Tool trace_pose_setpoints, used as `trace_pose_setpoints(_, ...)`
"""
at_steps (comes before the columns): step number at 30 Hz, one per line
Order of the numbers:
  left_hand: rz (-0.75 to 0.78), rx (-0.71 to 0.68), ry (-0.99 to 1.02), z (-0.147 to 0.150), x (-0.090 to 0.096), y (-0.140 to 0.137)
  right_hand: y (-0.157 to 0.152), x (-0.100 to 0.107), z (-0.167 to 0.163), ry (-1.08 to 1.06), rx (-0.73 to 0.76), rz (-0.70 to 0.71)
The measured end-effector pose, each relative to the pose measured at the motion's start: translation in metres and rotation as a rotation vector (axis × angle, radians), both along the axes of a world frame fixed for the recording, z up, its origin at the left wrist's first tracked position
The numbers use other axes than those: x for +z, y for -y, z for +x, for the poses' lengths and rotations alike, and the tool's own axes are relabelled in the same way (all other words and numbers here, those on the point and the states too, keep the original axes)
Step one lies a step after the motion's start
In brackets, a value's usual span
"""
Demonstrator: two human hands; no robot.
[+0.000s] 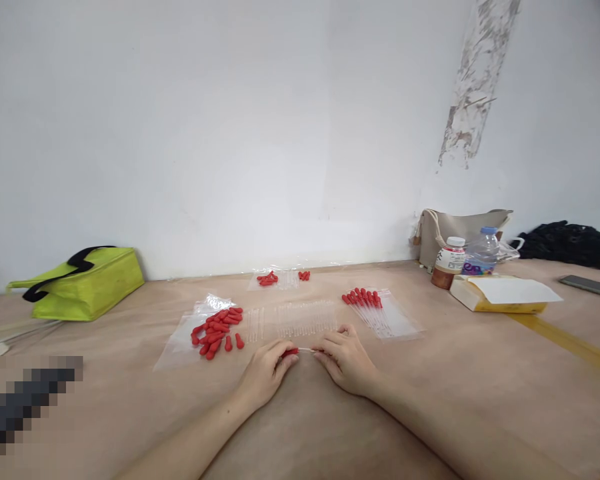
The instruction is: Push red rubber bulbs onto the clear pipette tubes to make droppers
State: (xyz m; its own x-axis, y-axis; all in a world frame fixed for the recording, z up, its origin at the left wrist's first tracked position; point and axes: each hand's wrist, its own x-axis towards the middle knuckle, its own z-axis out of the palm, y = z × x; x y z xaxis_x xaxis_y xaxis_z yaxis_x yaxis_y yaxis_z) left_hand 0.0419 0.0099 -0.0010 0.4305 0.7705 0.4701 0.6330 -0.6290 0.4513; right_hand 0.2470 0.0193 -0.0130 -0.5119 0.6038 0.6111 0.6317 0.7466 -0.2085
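Note:
Between finger and thumb, my left hand (pixel 269 371) pinches a red rubber dropper bulb (pixel 291 351). My right hand (pixel 347 361) grips a thin clear glass dropper tube (pixel 306 349) whose end meets the bulb; how deep it sits inside is hidden. Left of my hands, a pile of red bulbs (pixel 217 327) lies on a clear plastic bag (pixel 177 343). Just beyond my fingers is a row of clear glass tubes (pixel 305 319). Off to the right, several droppers with red bulbs fitted (pixel 365 303) lie fanned out on another clear bag (pixel 400 320).
Near the wall lie more red bulbs (pixel 267 279) and tubes on plastic. A lime-green bag (pixel 93 287) stands at the left. On the right are a brown drink bottle (pixel 449 263), a water bottle (pixel 483 252), a yellow-and-white box (pixel 505 297) and a phone (pixel 590 287).

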Motion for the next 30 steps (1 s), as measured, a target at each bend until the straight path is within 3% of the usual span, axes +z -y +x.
trace_pose_setpoints(8,-0.007,-0.136,-0.058,-0.001,0.003,0.002,-0.01,-0.006,0.004,0.052,0.073,0.06)
trace_pose_setpoints(17,0.003,-0.127,-0.116,-0.003,0.0,0.0,-0.006,-0.005,0.002,0.119,0.037,0.142)
trace_pose_setpoints(30,0.062,-0.145,-0.184,-0.004,-0.004,-0.001,-0.002,-0.01,-0.008,0.084,0.047,0.072)
